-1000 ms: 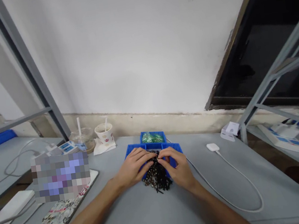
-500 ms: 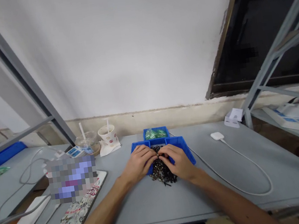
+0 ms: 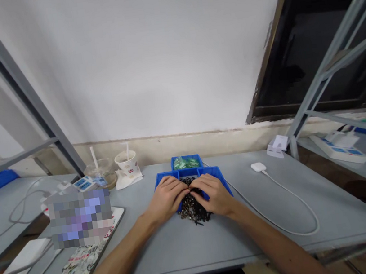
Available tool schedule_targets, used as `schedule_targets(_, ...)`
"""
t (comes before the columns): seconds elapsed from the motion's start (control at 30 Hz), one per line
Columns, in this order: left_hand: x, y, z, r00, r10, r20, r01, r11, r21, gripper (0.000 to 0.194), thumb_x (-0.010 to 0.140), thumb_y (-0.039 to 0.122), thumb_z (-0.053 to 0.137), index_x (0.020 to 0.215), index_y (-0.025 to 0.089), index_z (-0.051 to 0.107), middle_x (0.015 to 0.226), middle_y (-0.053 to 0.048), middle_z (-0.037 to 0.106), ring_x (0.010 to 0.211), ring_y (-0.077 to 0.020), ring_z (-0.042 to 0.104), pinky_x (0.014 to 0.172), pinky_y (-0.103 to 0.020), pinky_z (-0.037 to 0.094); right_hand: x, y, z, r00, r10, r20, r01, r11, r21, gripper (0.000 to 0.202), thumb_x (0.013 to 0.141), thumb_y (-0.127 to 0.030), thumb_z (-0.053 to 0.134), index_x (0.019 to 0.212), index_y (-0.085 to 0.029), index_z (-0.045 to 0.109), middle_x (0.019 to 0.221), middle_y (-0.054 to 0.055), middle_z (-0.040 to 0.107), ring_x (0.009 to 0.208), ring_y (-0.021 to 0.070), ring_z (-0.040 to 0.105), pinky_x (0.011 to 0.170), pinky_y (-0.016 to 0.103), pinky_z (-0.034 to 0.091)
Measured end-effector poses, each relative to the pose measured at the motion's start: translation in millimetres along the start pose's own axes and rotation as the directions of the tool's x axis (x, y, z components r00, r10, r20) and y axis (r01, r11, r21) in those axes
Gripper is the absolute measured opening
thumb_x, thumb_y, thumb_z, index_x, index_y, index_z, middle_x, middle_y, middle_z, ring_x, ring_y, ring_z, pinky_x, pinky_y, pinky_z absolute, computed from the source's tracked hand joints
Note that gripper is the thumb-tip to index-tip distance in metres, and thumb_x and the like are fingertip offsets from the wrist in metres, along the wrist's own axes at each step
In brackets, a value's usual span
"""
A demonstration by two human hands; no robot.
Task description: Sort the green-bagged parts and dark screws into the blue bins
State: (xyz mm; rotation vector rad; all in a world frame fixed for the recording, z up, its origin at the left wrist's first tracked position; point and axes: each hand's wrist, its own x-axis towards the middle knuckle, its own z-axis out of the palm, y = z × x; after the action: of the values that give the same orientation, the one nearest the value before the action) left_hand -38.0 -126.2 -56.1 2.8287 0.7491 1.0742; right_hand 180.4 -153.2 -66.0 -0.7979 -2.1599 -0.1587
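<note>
My left hand (image 3: 166, 198) and my right hand (image 3: 214, 194) meet fingertip to fingertip over a pile of small metal parts (image 3: 193, 209). Both are closed in a pinch, thumb against fingers. Whatever lies between the fingertips is too small and too covered to name. Dark, thin pieces like screws make up the pile's right side, and shinier, brassy bits its left. Around the pile stands a blue divided tray (image 3: 218, 175), partly hidden under my hands. Behind it sits a small blue bin (image 3: 173, 162) holding green-tinted clear packets (image 3: 187, 162).
Two drink cups stand at the back left, one clear plastic (image 3: 104, 173) and one paper (image 3: 127, 163) on a napkin. A patterned flat case (image 3: 84, 259) lies left of my forearm. To the right, a white charger (image 3: 258, 167) trails its cable across the grey table (image 3: 273, 197).
The whole view has shifted slightly, so everything sits a little further left. My hands stay together over the pile, with fingertips still pinched.
</note>
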Motion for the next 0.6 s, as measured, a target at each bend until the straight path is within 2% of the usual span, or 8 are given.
schedule_targets(0.3,-0.2,1.2,0.6,1.0,0.02,0.019,-0.02,0.999,-0.027,0.023,0.107,0.026,0.044,0.102,0.019,0.066,0.096,-0.004,0.072,0.091,-0.0183,0.061,0.09,-0.036,0.043,0.6,1.3,0.5,1.0,0.005,0.004,-0.005,1.0,0.014,0.018,0.105,-0.022,0.049,0.097,-0.017,0.065,0.092,0.006,0.072,0.083,0.0184,0.061,0.079,0.034,0.043)
schedule_targets(0.47,-0.6,0.7,1.2,0.999,0.036,0.017,-0.036,0.999,-0.028,0.02,0.106,0.023,0.046,0.1,0.019,0.064,0.095,-0.003,0.072,0.091,-0.0176,0.061,0.09,-0.035,0.042,-0.1,0.0,1.2,0.998,0.038,0.049,-0.037,0.999,-0.024,0.027,0.106,-0.022,0.045,0.089,-0.017,0.065,0.084,0.006,0.07,0.079,0.0187,0.059,0.077,0.035,0.041)
schedule_targets(0.6,-0.5,0.1,1.1,1.0,0.02,-0.006,-0.02,1.0,-0.014,0.018,0.106,0.023,0.047,0.101,0.019,0.064,0.096,-0.003,0.072,0.09,-0.0178,0.061,0.091,-0.036,0.042,0.4,-1.4,0.3,0.998,0.043,0.036,-0.043,0.999,0.009,0.018,0.105,-0.023,0.049,0.095,-0.018,0.063,0.088,0.006,0.071,0.08,0.0193,0.061,0.079,0.035,0.042)
